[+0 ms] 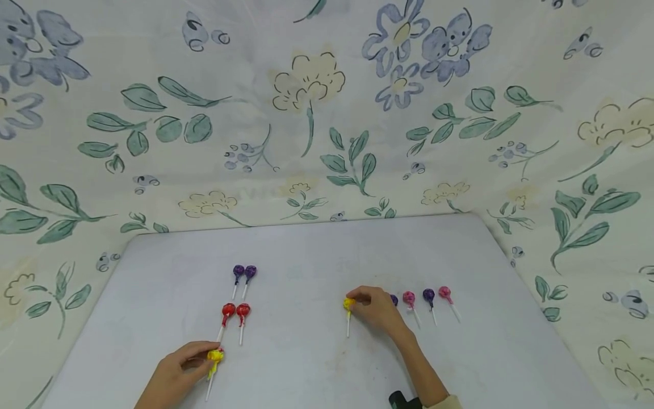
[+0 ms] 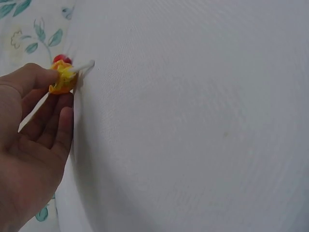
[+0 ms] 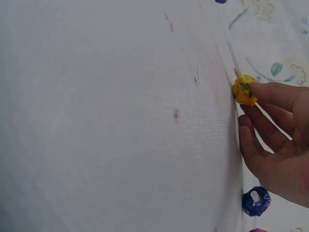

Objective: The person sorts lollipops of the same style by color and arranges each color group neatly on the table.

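My left hand (image 1: 179,372) pinches a yellow lollipop (image 1: 216,356) by its wrapped head, its stick pointing down toward the table's front. In the left wrist view the left hand (image 2: 38,116) has thumb and finger on the yellow wrapper (image 2: 63,79), with a bit of red behind it. Toward the middle of the table, my right hand (image 1: 379,309) pinches the head of another yellow lollipop (image 1: 348,304). The right wrist view shows the right hand (image 3: 277,130) with thumb and finger on that yellow and orange wrapper (image 3: 245,90).
Two red lollipops (image 1: 243,310) lie just beyond the left hand, two purple ones (image 1: 250,272) farther back. Right of the right hand, a row holds pink (image 1: 445,292) and purple lollipops (image 1: 428,295), one partly covered by the hand. Floral cloth (image 1: 306,170) surrounds the white table (image 1: 306,255).
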### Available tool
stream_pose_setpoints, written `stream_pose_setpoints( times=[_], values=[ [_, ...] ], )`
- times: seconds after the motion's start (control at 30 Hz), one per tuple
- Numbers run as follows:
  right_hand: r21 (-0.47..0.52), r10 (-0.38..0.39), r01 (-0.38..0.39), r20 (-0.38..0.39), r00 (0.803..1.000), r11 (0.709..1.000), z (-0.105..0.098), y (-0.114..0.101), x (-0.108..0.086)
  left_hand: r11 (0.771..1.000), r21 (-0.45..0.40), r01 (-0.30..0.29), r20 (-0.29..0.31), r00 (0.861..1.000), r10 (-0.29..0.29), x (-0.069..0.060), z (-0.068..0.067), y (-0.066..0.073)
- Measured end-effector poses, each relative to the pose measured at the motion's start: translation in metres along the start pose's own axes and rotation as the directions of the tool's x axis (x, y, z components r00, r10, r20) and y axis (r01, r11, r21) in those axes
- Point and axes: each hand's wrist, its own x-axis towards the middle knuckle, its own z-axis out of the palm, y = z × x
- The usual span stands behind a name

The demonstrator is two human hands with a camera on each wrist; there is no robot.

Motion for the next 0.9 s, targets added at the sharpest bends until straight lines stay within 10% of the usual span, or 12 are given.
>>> stream_pose_setpoints(
  times=[0.9],
  values=[
    [0.142, -0.130, 0.123, 0.042, 0.991, 0.982, 0.034, -0.036, 0.001, 0.990, -0.112, 0.084, 0.033, 0.996, -0.081, 0.002, 0.001, -0.008]
  ],
)
